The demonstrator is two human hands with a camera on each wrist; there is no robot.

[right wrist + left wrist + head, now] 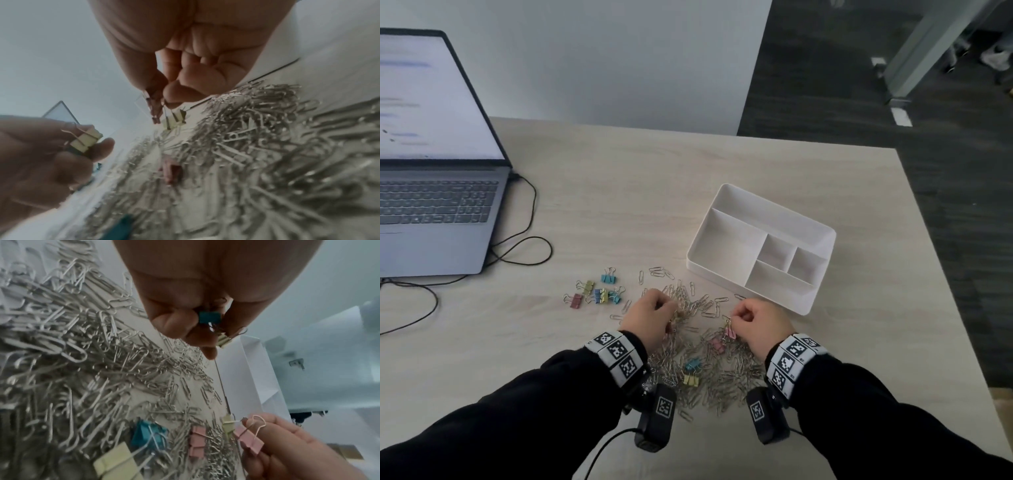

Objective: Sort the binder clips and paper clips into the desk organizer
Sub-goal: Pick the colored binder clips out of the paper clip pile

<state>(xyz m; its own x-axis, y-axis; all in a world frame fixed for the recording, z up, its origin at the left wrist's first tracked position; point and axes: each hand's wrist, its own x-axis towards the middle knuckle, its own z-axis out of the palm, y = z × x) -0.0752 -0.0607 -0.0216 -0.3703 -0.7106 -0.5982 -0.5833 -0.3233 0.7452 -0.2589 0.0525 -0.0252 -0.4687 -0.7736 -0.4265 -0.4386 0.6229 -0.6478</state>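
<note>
A big heap of silver paper clips (709, 356) lies on the table between my hands. My left hand (650, 313) curls round a teal binder clip (209, 317) and a yellow one (224, 340). My right hand (751, 322) pinches the wire handle of a pink binder clip (248, 441), and a yellow clip (173, 121) sits right beside it. Loose teal (692, 365), yellow (690, 379) and pink (717, 344) binder clips lie in the heap. Several coloured binder clips (599, 293) are grouped to the left. The white desk organizer (726, 250) stands empty, far right of the heap.
An open laptop (431, 171) stands at the far left, its black cable (524, 240) looping over the table toward the binder clips. The table's right edge (941, 274) drops to dark floor just beyond the organizer.
</note>
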